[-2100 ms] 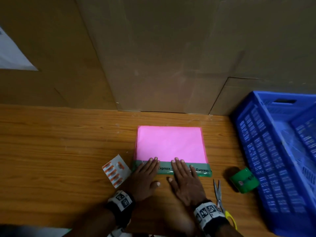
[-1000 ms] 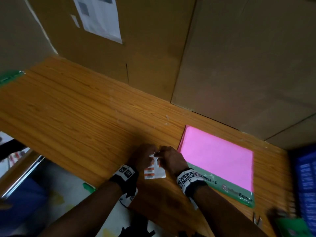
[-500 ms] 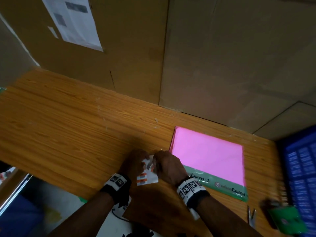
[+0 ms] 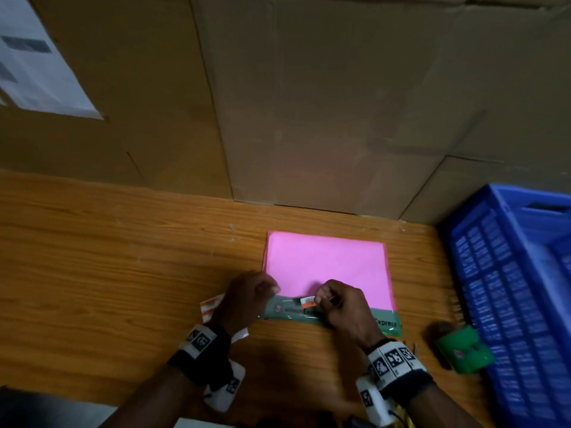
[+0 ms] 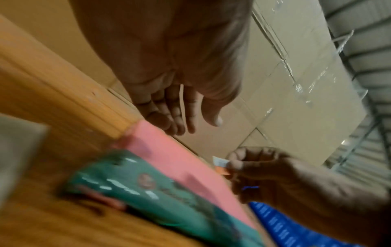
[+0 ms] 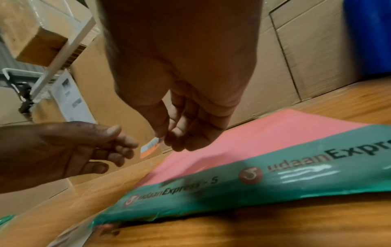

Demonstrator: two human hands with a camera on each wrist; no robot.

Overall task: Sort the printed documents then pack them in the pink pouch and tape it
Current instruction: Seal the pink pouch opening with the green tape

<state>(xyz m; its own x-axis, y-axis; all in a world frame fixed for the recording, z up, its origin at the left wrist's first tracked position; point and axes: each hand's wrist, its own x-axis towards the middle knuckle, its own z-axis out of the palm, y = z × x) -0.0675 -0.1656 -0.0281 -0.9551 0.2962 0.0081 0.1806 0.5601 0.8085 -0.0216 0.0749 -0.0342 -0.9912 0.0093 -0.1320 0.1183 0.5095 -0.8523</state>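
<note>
At the worktop's (image 4: 123, 257) near edge, the right hand (image 4: 346, 307) pinches a small orange-and-white sticker (image 4: 307, 301) over the green flap of the pink pouch (image 4: 327, 264). The left hand (image 4: 244, 301), loosely open and holding nothing, hovers at the pouch's left corner. Bare wood stretches leftward; a blue crate (image 4: 509, 288) hems the right edge.

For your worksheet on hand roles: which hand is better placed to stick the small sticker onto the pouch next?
Right. The right hand already pinches the sticker over the pouch; the left hand holds nothing.
</note>
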